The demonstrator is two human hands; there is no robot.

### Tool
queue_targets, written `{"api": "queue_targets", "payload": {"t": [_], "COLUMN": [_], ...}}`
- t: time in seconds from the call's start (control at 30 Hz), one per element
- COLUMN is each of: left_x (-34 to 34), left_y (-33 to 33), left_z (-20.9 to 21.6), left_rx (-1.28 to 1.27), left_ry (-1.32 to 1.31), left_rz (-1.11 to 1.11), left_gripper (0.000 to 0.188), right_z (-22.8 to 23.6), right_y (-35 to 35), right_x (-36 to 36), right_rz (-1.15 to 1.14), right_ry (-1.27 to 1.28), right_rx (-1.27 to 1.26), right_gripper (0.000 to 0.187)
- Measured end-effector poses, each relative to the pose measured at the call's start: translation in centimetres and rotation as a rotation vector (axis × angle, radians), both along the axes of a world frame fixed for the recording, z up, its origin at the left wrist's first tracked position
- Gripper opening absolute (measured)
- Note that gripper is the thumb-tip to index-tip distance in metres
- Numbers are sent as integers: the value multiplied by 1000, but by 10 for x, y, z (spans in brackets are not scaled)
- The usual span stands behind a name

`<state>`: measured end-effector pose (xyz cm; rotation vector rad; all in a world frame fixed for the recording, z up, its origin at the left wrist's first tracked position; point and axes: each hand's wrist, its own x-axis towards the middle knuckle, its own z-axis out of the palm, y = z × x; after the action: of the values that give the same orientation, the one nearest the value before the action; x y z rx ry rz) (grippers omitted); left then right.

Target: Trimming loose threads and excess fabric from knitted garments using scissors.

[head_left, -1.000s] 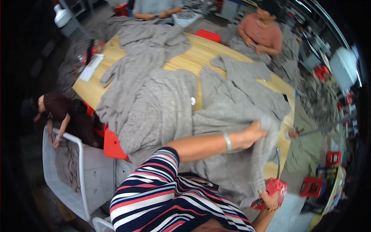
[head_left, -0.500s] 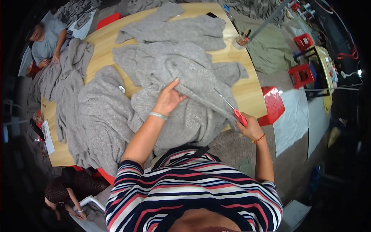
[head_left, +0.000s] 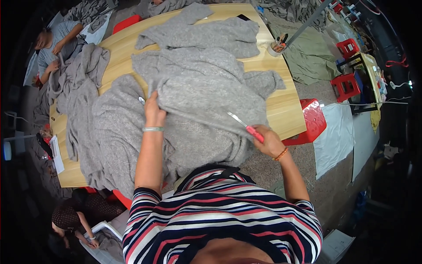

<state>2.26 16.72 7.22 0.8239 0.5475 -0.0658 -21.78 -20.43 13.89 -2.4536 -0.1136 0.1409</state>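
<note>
A grey knit garment is spread over the table in front of me, its near edge drawn into a long fold. My left hand pinches that fold at its left end. At the other end, my right hand is closed around a red-handled tool with a slim metal blade. The blade points up and left, over the knit. Whether the right fingers also grip the cloth, I cannot tell. More grey knit lies bunched to the left of my left forearm.
The wooden table also bears further grey knits and a cup of tools at the far right. A red stool stands by its right edge. One person handles cloth at the far left; another bends low at the near left.
My left hand has moved left along the garment, from open fingers to a pinch, and the fold is stretched. My right hand with the tool has shifted slightly left.
</note>
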Motion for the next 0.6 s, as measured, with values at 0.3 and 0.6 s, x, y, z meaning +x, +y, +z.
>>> {"api": "queue_targets", "payload": {"t": [0.3, 0.6], "left_x": [61, -39], "left_y": [53, -76], "left_z": [255, 96], "left_rx": [-120, -322], "left_ry": [-706, -414], "left_rz": [60, -524], "left_gripper": [45, 17], "right_z": [20, 15], "right_y": [49, -58], "right_x": [63, 87], "right_rz": [80, -359], "right_ry": [-85, -188], "right_rx": [17, -349], "right_gripper": [26, 29]}}
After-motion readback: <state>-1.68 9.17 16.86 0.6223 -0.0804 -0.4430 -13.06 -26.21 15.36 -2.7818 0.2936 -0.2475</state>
